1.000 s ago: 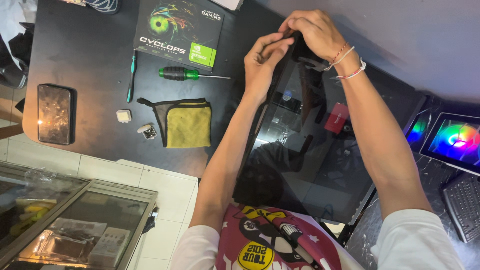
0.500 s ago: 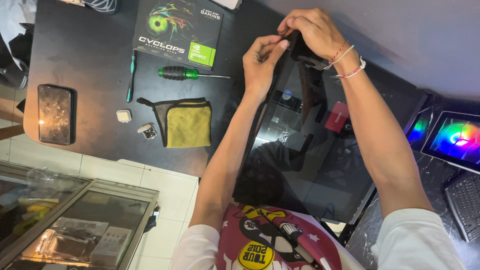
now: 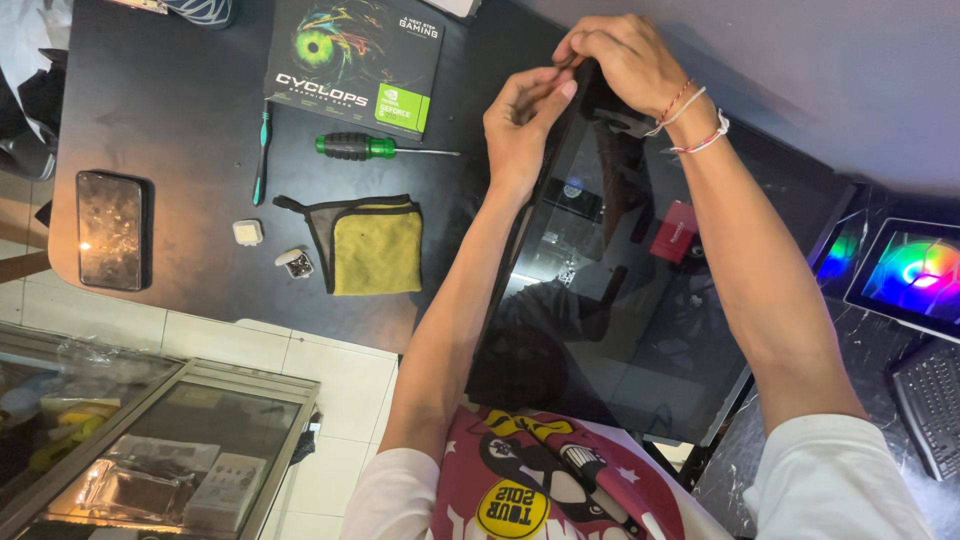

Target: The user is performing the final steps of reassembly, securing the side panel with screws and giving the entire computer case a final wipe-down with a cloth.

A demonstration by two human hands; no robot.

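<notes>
A large dark glass panel (image 3: 640, 330) stands tilted in front of me, reflecting a red part and cables. My left hand (image 3: 522, 118) pinches the panel's upper left edge between thumb and fingertips. Just above it, my right hand (image 3: 622, 52), with thread bracelets on the wrist, curls over the panel's top corner and grips it. The two hands nearly touch. What lies under the fingers at the corner is hidden.
On the black table (image 3: 170, 120) lie a graphics card box (image 3: 355, 60), a green-handled screwdriver (image 3: 365, 147), a thin teal tool (image 3: 262, 150), a yellow cloth (image 3: 375, 248), a phone (image 3: 110, 228) and two small white pieces (image 3: 247, 232). A glass cabinet (image 3: 150, 440) stands lower left; a rainbow-lit screen (image 3: 915, 275) and a keyboard (image 3: 930, 400) are at the right.
My left hand's fingers have shifted slightly along the panel's edge near the corner. The right hand and the panel stay where they were.
</notes>
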